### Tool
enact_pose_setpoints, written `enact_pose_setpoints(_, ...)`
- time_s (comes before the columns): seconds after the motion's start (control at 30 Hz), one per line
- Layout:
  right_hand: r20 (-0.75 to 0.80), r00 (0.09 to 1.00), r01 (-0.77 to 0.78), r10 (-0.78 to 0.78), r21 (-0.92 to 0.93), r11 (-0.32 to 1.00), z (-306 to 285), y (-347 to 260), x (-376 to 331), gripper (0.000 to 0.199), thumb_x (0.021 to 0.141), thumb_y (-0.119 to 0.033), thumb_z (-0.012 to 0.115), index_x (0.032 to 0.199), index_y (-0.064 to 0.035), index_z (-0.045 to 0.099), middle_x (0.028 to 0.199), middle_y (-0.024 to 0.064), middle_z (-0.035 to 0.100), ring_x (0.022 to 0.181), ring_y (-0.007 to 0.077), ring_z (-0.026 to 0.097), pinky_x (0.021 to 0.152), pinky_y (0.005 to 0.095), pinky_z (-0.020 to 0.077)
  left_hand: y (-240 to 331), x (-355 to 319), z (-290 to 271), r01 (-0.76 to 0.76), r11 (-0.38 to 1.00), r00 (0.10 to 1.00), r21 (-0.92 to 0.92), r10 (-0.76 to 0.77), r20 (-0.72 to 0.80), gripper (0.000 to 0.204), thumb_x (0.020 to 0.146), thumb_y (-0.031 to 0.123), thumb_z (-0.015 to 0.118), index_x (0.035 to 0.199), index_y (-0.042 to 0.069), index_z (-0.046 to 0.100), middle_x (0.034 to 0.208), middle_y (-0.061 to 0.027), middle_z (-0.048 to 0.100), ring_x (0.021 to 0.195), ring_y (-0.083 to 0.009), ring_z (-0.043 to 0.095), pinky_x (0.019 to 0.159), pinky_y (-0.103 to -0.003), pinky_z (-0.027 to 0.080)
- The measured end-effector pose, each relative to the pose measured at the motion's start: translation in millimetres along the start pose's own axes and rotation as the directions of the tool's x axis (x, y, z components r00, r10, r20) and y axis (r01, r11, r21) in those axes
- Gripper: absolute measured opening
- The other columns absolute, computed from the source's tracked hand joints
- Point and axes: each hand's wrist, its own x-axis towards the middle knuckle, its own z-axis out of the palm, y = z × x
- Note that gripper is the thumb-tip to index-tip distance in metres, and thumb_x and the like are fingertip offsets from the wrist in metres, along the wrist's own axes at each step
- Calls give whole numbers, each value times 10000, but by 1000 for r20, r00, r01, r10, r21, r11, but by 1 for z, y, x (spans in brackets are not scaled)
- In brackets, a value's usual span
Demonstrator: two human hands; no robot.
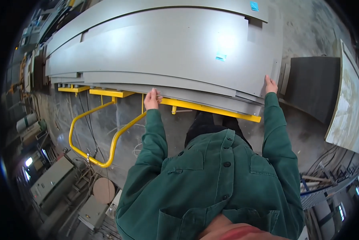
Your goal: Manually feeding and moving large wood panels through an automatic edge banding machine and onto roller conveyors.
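Before me lies a stack of long, flat grey panels (159,44), their edges overlapping unevenly. The stack rests on a yellow metal frame (211,108). My left hand (152,100) is closed at the near long edge, its fingers curled against the rim of a panel. At the right end of the stack, my right hand (271,85) grips the short edge, its fingertips partly hidden by the panel. Two pieces of blue tape stick to the panels, one tape piece (221,57) nearer my right hand and the other tape piece (254,6) farther away.
A yellow tubular handle (70,134) juts toward me at the left, with cables on the floor beside it. To the right stand a dark grey board (313,86) and a stained pale board (347,116). A grey cabinet (52,179) is at the lower left.
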Motion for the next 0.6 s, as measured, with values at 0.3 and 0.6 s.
enact_pose_setpoints(0.3, 2, 994, -108, 109, -43, 993, 0, 5, 8, 589, 643, -444, 571, 937, 63, 515, 967, 175, 512, 941, 218, 453, 820, 286, 321, 25, 55, 33, 33, 996, 999, 82, -32, -13, 201, 747, 212, 524, 819, 29, 482, 675, -32, 516, 462, -92, 475, 376, -189, 370)
enact_pose_setpoints(0.6, 14, 990, -144, 143, 82, 986, -2, 2, 4, 560, 632, -405, 604, 942, 53, 518, 957, 159, 518, 927, 208, 453, 823, 280, 311, 34, 57, 46, 74, 975, 994, 210, -56, -90, 406, 675, 292, 602, 874, -10, 417, 671, -80, 500, 452, -108, 472, 343, -213, 381)
